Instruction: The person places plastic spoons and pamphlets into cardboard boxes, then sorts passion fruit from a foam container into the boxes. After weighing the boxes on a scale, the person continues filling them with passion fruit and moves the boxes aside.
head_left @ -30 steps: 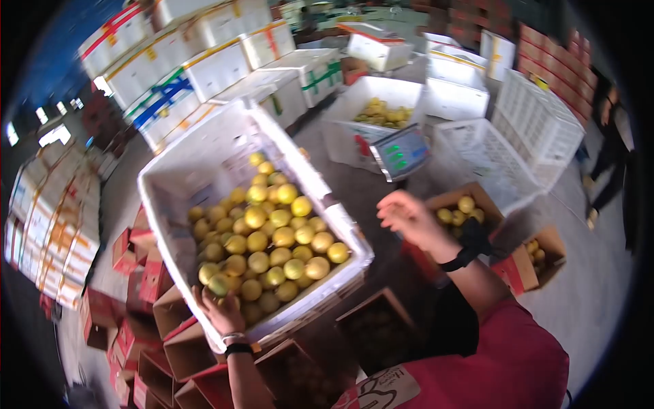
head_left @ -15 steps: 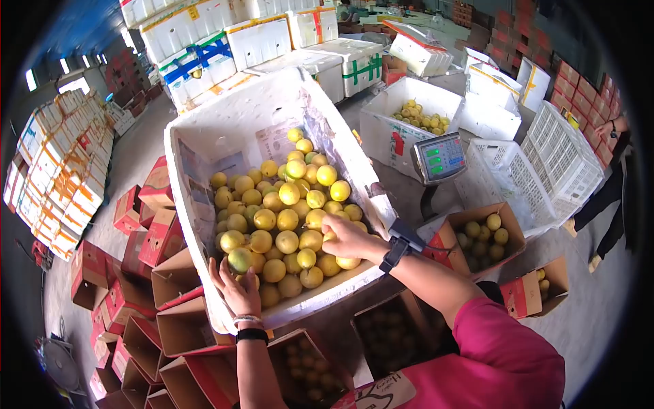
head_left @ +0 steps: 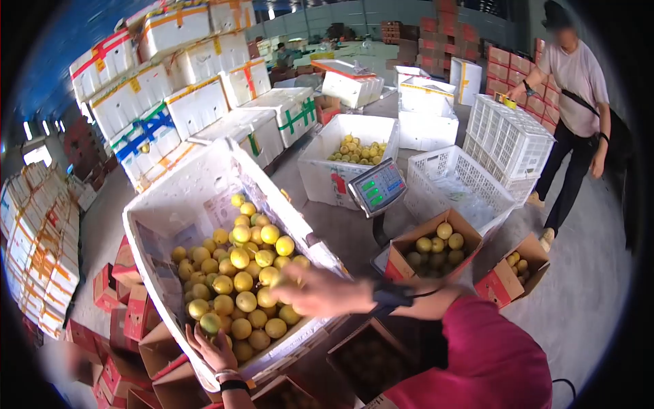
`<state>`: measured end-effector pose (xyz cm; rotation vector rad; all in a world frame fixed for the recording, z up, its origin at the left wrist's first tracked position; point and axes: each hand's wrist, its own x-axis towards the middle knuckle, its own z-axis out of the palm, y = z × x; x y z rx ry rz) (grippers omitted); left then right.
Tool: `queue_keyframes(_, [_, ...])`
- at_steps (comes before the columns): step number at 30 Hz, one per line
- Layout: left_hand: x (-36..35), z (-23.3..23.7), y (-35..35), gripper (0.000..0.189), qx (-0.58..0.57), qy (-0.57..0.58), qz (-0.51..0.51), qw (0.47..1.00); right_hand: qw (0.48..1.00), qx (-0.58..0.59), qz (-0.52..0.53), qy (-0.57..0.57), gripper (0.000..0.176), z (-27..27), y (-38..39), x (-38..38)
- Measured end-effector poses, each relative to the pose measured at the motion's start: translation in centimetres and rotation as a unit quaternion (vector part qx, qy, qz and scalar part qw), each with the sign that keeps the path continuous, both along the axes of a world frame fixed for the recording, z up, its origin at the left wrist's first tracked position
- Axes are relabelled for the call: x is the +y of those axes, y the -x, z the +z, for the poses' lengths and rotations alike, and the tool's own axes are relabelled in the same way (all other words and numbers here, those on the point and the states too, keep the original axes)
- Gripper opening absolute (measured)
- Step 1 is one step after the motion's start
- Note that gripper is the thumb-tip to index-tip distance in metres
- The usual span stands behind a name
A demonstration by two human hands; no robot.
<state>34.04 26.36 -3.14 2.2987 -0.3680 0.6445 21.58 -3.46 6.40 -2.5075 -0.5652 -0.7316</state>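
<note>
A large white foam box (head_left: pixel 158 293) is tilted in front of me, with many yellow passion fruits (head_left: pixel 243 281) heaped toward its near end. My left hand (head_left: pixel 212 352) lies at the near-left wall, fingers spread beside a greenish passion fruit (head_left: pixel 210 323). Over the right part of the heap is my right hand (head_left: pixel 323 292), smeared by motion. Whether a fruit is in its fingers cannot be made out. A dark device is strapped at the right wrist.
A digital scale (head_left: pixel 377 187) stands to the right; an open carton of fruit (head_left: pixel 402 267) is near its base. Beyond are another foam box (head_left: pixel 315 178), a white crate (head_left: pixel 436 160) and a person (head_left: pixel 579 82). Open cartons (head_left: pixel 163 351) crowd the lower left; foam boxes (head_left: pixel 197 109) are stacked behind.
My view has swung up and right, bringing the person at right more fully into view. The right hand was closed at a fruit; now it is blurred. My left hand stays at the box wall.
</note>
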Motion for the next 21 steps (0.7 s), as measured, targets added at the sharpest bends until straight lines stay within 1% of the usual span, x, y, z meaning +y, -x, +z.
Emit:
queue_keyframes(1, [-0.2,-0.1,-0.4,0.057,0.008,0.02,-0.019,1.0,0.994,-0.085,-0.035,0.065,0.03,2.9,-0.1,-3.3])
queue_keyframes(2, [-0.2,-0.4,-0.3,0.057,0.018,0.037,-0.033,0.999,0.967,-0.176,-0.092,0.16,0.027,5.7,-1.4,-7.1])
queue_keyframes(3, [-0.3,-0.4,-0.2,0.057,0.017,0.019,-0.027,0.999,0.93,-0.257,-0.154,0.213,0.027,7.7,-3.1,-11.1])
queue_keyframes(4, [-0.1,-0.3,-0.2,0.057,0.016,-0.002,-0.022,1.0,0.933,-0.013,-0.34,0.12,0.035,10.5,-2.6,-12.5])
queue_keyframes(5, [0.0,0.1,0.1,0.057,0.014,-0.025,-0.015,0.999,0.934,-0.066,-0.352,0.015,0.065,11.3,-3.9,-16.8])
queue_keyframes(6, [-0.3,0.4,0.0,0.057,0.004,-0.041,-0.011,0.999,0.925,-0.268,-0.267,0.032,0.066,12.0,-4.3,-19.1])
queue_keyframes(8, [-0.1,-0.2,-0.4,0.056,-0.003,-0.034,-0.007,0.999,0.943,-0.231,-0.237,-0.043,0.054,14.2,-2.2,-18.5])
queue_keyframes(9, [-0.1,0.0,-0.3,0.056,0.003,-0.024,-0.013,1.0,0.945,-0.226,-0.231,-0.045,0.054,13.2,-1.4,-18.3])
queue_keyframes(11, [-0.3,0.2,0.0,0.056,0.013,-0.014,-0.021,1.0,0.966,-0.029,-0.244,-0.083,0.036,10.8,1.0,-17.9])
queue_keyframes(13, [-0.5,0.5,0.1,0.054,0.02,0.005,-0.03,0.999,0.966,-0.052,-0.254,0.017,0.022,7.2,2.6,-17.4])
queue_keyframes(14, [-0.4,0.4,0.0,0.054,0.022,0.001,-0.032,0.999,0.964,-0.007,-0.264,0.038,0.019,5.3,3.6,-18.2])
queue_keyframes(15, [-0.3,0.2,-0.2,0.055,0.021,-0.005,-0.029,0.999,0.951,0.049,-0.304,0.032,0.017,3.2,4.6,-19.3])
queue_keyframes(16, [-0.2,0.0,-0.3,0.056,0.019,-0.01,-0.025,0.999,0.951,0.051,-0.305,0.029,0.017,1.3,5.7,-20.2])
queue_keyframes(18, [-0.2,0.0,-0.4,0.056,0.009,-0.023,-0.015,1.0,0.94,0.153,-0.303,-0.023,0.015,-1.2,6.9,-21.4])
queue_keyframes(20, [-0.3,0.1,-0.4,0.056,0.001,-0.035,-0.004,0.999,0.965,0.065,-0.228,-0.115,0.013,-1.6,5.0,-18.9])
queue_keyframes(21, [-0.4,0.2,-0.3,0.055,0.003,-0.03,-0.001,1.0,0.962,0.083,-0.207,-0.156,0.015,-0.8,3.3,-16.3])
